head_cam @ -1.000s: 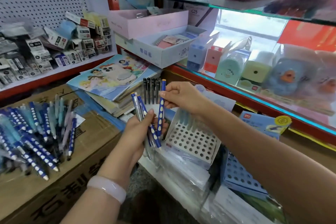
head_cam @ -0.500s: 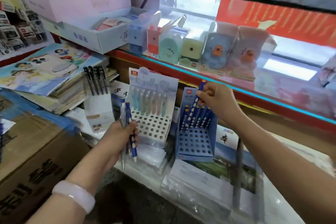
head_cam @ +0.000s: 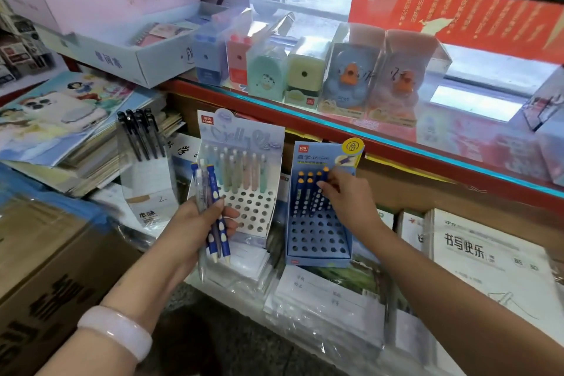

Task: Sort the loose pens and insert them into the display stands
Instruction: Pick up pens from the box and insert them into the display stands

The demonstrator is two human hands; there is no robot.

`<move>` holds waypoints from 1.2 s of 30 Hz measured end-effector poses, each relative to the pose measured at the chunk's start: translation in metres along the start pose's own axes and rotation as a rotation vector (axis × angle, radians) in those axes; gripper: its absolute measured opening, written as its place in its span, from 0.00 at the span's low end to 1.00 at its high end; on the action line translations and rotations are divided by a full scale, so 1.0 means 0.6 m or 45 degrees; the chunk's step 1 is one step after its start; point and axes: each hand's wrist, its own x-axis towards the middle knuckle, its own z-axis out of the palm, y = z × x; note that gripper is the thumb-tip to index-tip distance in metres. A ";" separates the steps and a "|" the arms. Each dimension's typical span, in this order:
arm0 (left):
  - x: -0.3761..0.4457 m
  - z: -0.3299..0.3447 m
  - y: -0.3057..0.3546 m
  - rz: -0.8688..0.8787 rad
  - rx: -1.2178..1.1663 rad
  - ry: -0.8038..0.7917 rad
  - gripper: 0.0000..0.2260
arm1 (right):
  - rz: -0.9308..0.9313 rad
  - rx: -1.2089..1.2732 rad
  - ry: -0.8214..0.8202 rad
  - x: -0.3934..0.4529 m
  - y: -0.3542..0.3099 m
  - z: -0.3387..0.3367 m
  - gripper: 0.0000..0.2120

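While my left hand [head_cam: 198, 223] grips a small bunch of loose pens [head_cam: 213, 217], two dark blue with white dots and one clear-barrelled, held upright in front of the white display stand [head_cam: 244, 186], my right hand [head_cam: 345, 201] pinches a blue dotted pen [head_cam: 320, 192] standing in the back rows of the blue display stand [head_cam: 317, 232]. That blue stand already carries several matching pens with orange caps in its rear holes; its front holes are open. The white stand beside it holds pastel pens in its back rows. Both stands sit on wrapped stacks of notebooks [head_cam: 329, 293] below a glass shelf [head_cam: 396, 143] of boxed pencil sharpeners [head_cam: 305, 70]. A pale bangle [head_cam: 119, 333] circles my left wrist.
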 end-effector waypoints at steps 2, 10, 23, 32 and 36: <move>0.000 0.001 0.000 0.003 0.013 -0.011 0.05 | 0.003 -0.030 -0.019 -0.001 0.003 0.007 0.09; -0.005 0.001 0.004 0.044 -0.027 -0.033 0.11 | 0.133 -0.050 -0.136 -0.003 0.018 0.031 0.10; -0.030 0.006 0.010 0.075 0.026 -0.182 0.07 | 0.039 0.773 -0.518 -0.018 -0.166 0.010 0.08; -0.029 -0.001 0.009 0.028 -0.059 -0.179 0.08 | 0.220 1.112 -0.629 -0.013 -0.175 0.028 0.05; -0.026 0.004 0.001 0.081 0.073 -0.128 0.05 | 0.270 1.095 -0.606 -0.011 -0.165 0.013 0.08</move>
